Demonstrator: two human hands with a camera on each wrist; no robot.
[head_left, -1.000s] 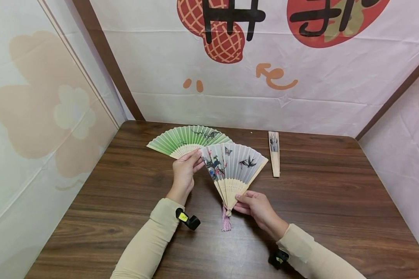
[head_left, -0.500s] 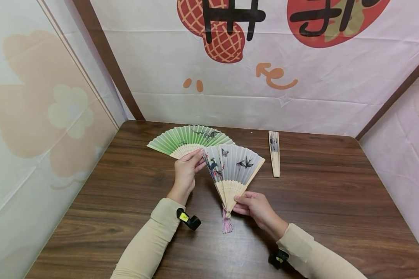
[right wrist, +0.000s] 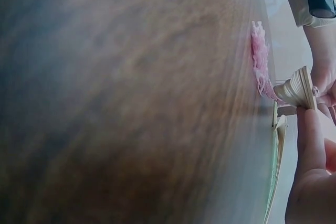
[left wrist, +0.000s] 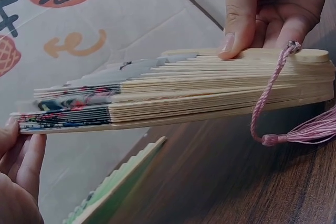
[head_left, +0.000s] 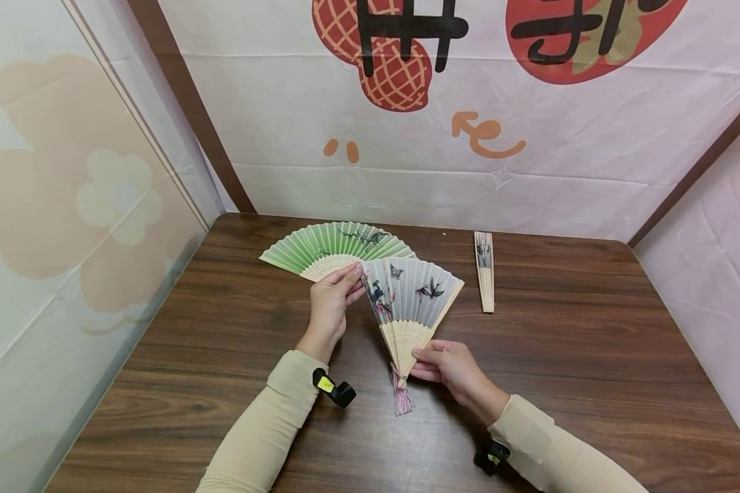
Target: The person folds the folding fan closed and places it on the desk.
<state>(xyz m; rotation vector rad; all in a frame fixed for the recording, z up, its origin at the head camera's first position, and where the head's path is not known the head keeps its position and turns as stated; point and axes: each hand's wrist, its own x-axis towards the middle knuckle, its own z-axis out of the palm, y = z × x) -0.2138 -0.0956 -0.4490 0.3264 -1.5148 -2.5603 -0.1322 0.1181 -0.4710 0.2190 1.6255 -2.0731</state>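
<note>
Between both hands is a partly spread grey folding fan [head_left: 418, 294] with birds, a butterfly and flowers on its cloth. My left hand [head_left: 329, 301] pinches the upper left corner of its leaf. Lower down, my right hand [head_left: 453, 366] grips the right outer rib close to the pivot, thumb on top. A pink tassel [left wrist: 304, 132] dangles from the pivot end. In the left wrist view the left-hand ribs [left wrist: 199, 114] lie stacked together while those nearer the right thumb fan apart. Behind the left hand, a spread green folding fan [head_left: 327, 250] lies on the table, partly covered by the grey one.
A closed folding fan [head_left: 484, 274] with pale ribs lies at the back right of the dark wooden table [head_left: 580, 356]. Printed cloth walls [head_left: 407, 185] stand behind the table and along both sides. Each wrist carries a black camera strap [head_left: 333, 387].
The grey fan has narrowed a little, its right edge drawing in to the left. My left hand has shifted slightly right, and the tassel hangs a bit lower. The other fans have stayed put.
</note>
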